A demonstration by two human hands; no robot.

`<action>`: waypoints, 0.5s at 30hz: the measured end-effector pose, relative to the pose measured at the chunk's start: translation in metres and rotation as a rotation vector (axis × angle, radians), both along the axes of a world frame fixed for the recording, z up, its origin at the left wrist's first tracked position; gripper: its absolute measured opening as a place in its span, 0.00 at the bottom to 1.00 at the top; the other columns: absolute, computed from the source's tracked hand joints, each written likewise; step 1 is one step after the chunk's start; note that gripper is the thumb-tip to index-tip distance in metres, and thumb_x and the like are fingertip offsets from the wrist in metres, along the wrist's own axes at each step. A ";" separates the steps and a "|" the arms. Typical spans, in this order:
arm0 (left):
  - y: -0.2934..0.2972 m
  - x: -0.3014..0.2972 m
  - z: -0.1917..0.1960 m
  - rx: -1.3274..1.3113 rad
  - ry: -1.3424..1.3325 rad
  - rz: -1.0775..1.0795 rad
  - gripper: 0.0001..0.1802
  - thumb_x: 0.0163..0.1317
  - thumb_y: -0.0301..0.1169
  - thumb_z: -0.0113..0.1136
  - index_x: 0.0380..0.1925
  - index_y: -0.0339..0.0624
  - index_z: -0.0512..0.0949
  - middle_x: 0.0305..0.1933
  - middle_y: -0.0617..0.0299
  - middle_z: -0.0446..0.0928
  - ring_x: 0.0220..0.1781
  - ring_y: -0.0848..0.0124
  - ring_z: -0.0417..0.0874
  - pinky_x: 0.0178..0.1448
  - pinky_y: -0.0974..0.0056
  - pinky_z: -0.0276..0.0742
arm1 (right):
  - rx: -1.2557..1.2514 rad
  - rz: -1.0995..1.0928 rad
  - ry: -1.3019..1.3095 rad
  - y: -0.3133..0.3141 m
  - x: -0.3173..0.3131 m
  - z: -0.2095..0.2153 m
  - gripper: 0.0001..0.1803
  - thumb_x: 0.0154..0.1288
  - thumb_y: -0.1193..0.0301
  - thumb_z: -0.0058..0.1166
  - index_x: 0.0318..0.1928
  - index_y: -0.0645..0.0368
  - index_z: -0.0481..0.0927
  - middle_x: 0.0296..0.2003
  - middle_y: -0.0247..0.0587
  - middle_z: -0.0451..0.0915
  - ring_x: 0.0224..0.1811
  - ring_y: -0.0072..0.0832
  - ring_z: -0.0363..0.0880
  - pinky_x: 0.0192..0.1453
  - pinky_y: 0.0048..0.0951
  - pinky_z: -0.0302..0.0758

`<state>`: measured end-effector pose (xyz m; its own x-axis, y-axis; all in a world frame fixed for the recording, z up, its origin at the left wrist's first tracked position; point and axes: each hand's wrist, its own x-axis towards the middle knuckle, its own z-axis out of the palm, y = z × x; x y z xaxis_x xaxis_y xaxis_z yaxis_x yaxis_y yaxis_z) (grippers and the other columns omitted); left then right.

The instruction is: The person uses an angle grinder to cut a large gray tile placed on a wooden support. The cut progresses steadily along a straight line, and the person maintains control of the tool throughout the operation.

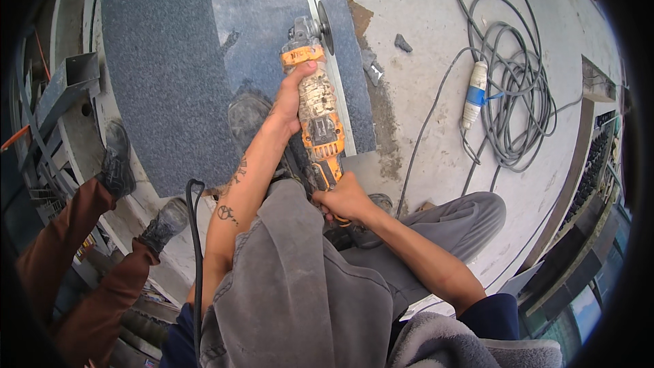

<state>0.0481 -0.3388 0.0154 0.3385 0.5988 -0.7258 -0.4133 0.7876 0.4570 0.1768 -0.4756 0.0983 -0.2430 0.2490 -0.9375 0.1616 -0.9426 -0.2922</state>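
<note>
A yellow and grey angle grinder [317,99], its body dusty and worn, is gripped in both hands. My left hand [294,94] wraps around the body just behind the gear head. Lower down, my right hand [346,200] closes on the rear handle. At the front, the dark cutting disc [325,27] stands on edge beside a pale metal straightedge [344,105]; whether it touches is hard to tell. The straightedge lies lengthwise on a dark grey speckled stone slab [163,82], which has a smoother, wet-looking band in its middle.
Coiled grey cable [518,95] with a white and blue plug connector [475,95] lies on the concrete floor at right. Small stone chips [402,43] sit by the slab's edge. Another person's brown-trousered legs [102,252] are at left, near a metal channel [75,78]. A black cord [197,259] runs beside my left arm.
</note>
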 end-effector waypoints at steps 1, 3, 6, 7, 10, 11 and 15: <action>-0.001 0.000 0.000 -0.002 0.005 0.004 0.31 0.58 0.52 0.58 0.52 0.39 0.70 0.34 0.51 0.80 0.33 0.62 0.86 0.36 0.58 0.86 | -0.001 -0.002 0.003 -0.001 0.001 -0.001 0.09 0.53 0.79 0.58 0.19 0.68 0.74 0.14 0.40 0.75 0.12 0.25 0.73 0.16 0.28 0.70; -0.005 0.001 0.001 0.002 0.002 0.011 0.31 0.58 0.52 0.58 0.52 0.39 0.70 0.34 0.51 0.80 0.33 0.61 0.86 0.36 0.59 0.86 | 0.006 -0.008 -0.008 -0.005 0.001 -0.002 0.09 0.53 0.79 0.58 0.19 0.68 0.74 0.14 0.40 0.75 0.12 0.25 0.73 0.16 0.28 0.70; -0.009 0.002 0.003 -0.013 0.030 0.009 0.32 0.58 0.52 0.58 0.52 0.38 0.70 0.34 0.51 0.80 0.33 0.61 0.86 0.36 0.58 0.86 | 0.025 -0.003 -0.010 -0.010 0.001 -0.004 0.12 0.54 0.76 0.60 0.18 0.68 0.74 0.13 0.41 0.75 0.12 0.26 0.74 0.17 0.30 0.70; -0.010 0.002 0.003 -0.022 0.035 0.008 0.32 0.58 0.52 0.58 0.52 0.38 0.70 0.34 0.50 0.80 0.33 0.61 0.86 0.36 0.58 0.86 | 0.018 0.005 -0.013 -0.012 0.001 -0.004 0.13 0.54 0.75 0.61 0.18 0.68 0.74 0.13 0.42 0.75 0.12 0.27 0.75 0.17 0.30 0.71; -0.013 0.003 0.004 -0.022 0.034 0.003 0.32 0.57 0.52 0.58 0.52 0.38 0.70 0.34 0.50 0.80 0.33 0.61 0.86 0.36 0.58 0.86 | 0.010 0.021 -0.014 -0.015 0.003 -0.005 0.12 0.54 0.75 0.61 0.19 0.68 0.75 0.13 0.42 0.75 0.12 0.27 0.75 0.17 0.30 0.70; -0.013 0.003 0.004 -0.017 0.036 0.003 0.32 0.57 0.52 0.58 0.52 0.38 0.70 0.34 0.50 0.80 0.33 0.61 0.86 0.36 0.58 0.86 | 0.020 0.022 -0.007 -0.016 0.003 -0.004 0.12 0.54 0.75 0.61 0.19 0.68 0.75 0.13 0.42 0.75 0.12 0.27 0.75 0.17 0.30 0.70; -0.016 0.003 0.005 0.002 0.021 0.001 0.32 0.57 0.52 0.59 0.52 0.39 0.70 0.33 0.50 0.80 0.34 0.61 0.86 0.36 0.58 0.86 | 0.006 0.012 -0.007 -0.018 0.004 -0.002 0.12 0.54 0.75 0.61 0.20 0.68 0.75 0.13 0.41 0.75 0.12 0.27 0.75 0.17 0.30 0.70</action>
